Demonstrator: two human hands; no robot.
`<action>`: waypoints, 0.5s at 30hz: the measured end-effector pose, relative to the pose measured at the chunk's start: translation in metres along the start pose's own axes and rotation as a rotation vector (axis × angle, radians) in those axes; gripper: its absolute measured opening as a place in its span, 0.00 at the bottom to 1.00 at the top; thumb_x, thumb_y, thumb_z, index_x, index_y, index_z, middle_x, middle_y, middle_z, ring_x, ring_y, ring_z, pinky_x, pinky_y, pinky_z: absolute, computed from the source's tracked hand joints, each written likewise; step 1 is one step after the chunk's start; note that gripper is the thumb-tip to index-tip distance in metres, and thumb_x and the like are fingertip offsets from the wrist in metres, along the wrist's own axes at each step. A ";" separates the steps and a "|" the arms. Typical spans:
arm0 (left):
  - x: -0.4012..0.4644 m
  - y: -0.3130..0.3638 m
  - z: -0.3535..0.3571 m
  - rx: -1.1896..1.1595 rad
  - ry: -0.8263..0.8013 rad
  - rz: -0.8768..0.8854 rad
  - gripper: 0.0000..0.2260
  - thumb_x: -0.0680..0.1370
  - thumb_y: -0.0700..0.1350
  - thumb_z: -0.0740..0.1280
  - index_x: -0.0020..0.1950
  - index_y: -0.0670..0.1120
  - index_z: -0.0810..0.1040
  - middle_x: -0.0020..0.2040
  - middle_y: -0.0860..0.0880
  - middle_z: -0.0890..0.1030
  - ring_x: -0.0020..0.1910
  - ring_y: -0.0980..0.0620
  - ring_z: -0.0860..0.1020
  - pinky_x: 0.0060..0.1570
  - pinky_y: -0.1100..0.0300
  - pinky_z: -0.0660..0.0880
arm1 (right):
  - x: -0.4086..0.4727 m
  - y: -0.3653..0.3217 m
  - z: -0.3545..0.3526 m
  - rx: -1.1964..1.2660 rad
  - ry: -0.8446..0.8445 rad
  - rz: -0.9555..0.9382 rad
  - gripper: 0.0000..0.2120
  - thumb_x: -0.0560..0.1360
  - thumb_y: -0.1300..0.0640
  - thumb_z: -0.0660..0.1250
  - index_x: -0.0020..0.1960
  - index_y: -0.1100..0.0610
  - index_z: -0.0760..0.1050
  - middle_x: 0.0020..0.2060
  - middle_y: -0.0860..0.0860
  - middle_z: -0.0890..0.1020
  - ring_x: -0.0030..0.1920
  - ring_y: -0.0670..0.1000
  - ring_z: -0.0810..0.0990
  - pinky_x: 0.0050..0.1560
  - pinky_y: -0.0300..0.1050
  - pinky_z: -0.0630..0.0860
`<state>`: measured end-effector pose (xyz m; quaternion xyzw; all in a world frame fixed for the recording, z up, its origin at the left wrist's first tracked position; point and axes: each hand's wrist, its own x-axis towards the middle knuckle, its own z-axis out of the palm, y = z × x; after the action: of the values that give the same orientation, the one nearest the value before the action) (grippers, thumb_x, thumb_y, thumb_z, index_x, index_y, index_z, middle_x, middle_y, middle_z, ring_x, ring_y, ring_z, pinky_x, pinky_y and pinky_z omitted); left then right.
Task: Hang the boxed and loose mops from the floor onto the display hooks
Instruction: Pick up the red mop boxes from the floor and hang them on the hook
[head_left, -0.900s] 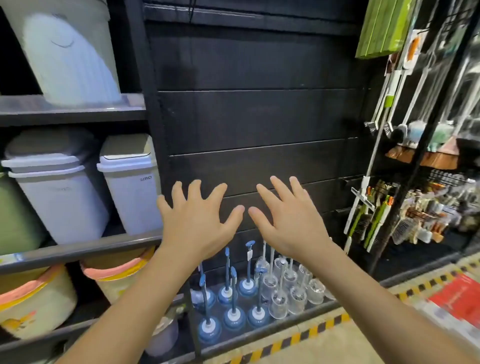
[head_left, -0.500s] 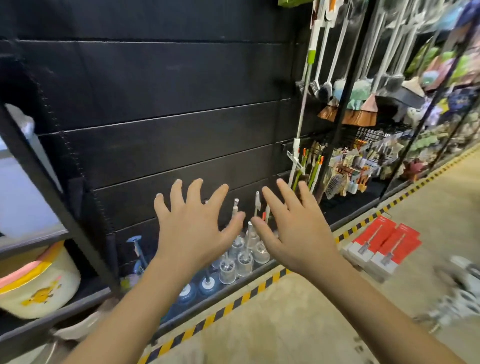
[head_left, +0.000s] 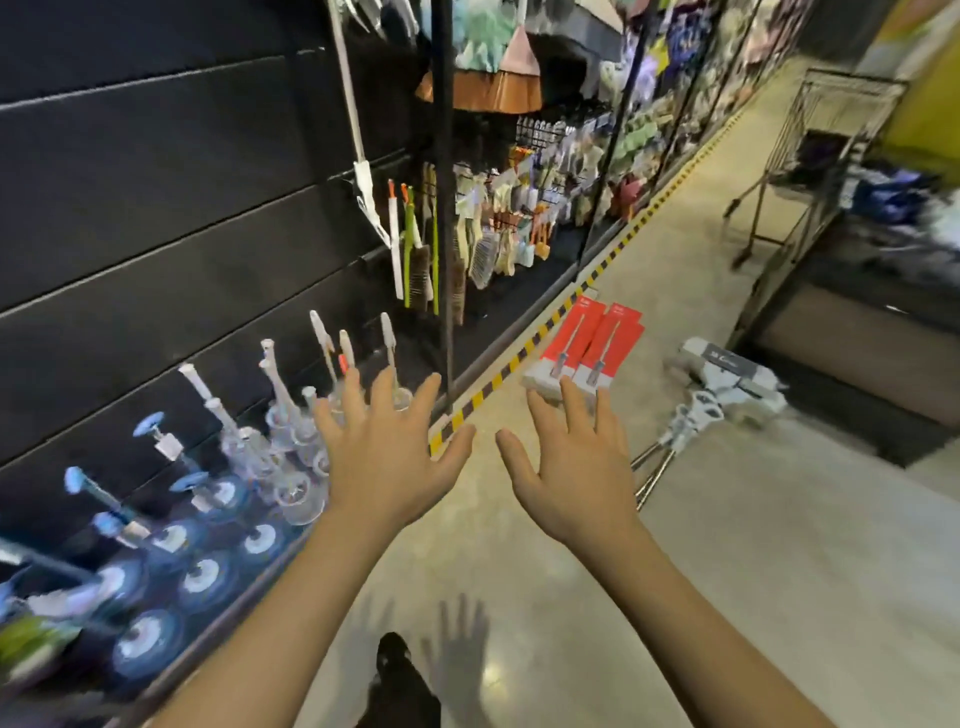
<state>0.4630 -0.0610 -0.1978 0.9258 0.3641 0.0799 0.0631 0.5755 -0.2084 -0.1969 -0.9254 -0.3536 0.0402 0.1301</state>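
- Head view looks down a shop aisle, with both hands held out in front, palms down, over the floor (head_left: 519, 545).
- Left hand (head_left: 387, 457) is released: its fingers are spread and straight and it grasps nothing.
- Right hand (head_left: 569, 467) is likewise released, fingers spread and straight, touching nothing; the two hands hang side by side, apart from each other.
- Boxed mops (head_left: 587, 345), in red and white cartons, lie flat on the floor close to the yellow-and-black striped edge (head_left: 524, 356) of the shelving base; two cartons lie side by side, and I cannot tell whether more lie under them. In the picture they sit just beyond the right hand's fingertips.
- Loose mops (head_left: 727, 384), white and grey heads with metal poles, lie on the floor to the right of the cartons, near the foot of a dark display unit (head_left: 852, 322); blur hides how many there are.
- On the low shelf (head_left: 218, 618) at the left stand toilet brushes (head_left: 208, 577) in blue and clear holders, in rows along the shelf's front edge.
- Behind them rises a black slatted wall (head_left: 171, 171); a white-handled tool (head_left: 353, 135) hangs against it.
- Further along, small brushes and scrubbers (head_left: 498, 234) hang on a wire grid, and broom heads (head_left: 483, 88) hang above.
- A wire cart (head_left: 810, 135) stands far down the aisle on the right.
- Shadows of the hands fall on the floor near the bottom edge, beside a dark shoe (head_left: 400, 680).
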 end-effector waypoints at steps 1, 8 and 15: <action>0.011 0.008 0.012 0.000 -0.029 0.022 0.35 0.74 0.73 0.50 0.75 0.58 0.74 0.76 0.43 0.72 0.78 0.31 0.63 0.71 0.27 0.59 | 0.006 0.013 0.008 0.008 -0.003 0.046 0.36 0.79 0.30 0.46 0.79 0.48 0.67 0.83 0.56 0.61 0.82 0.68 0.52 0.79 0.66 0.54; 0.113 0.045 0.083 -0.028 -0.144 0.164 0.37 0.75 0.73 0.46 0.76 0.58 0.71 0.79 0.44 0.69 0.80 0.32 0.59 0.73 0.27 0.55 | 0.084 0.072 0.049 0.010 -0.060 0.243 0.39 0.78 0.29 0.41 0.83 0.46 0.60 0.84 0.55 0.55 0.84 0.64 0.42 0.82 0.63 0.47; 0.250 0.074 0.135 -0.077 -0.206 0.315 0.32 0.76 0.71 0.54 0.73 0.55 0.75 0.75 0.42 0.73 0.76 0.30 0.64 0.70 0.25 0.60 | 0.202 0.103 0.066 0.014 -0.058 0.402 0.38 0.78 0.29 0.43 0.83 0.44 0.59 0.85 0.53 0.53 0.84 0.62 0.42 0.82 0.62 0.48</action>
<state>0.7187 0.0486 -0.2916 0.9715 0.2031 0.0076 0.1222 0.7819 -0.1337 -0.2842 -0.9749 -0.1652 0.0944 0.1155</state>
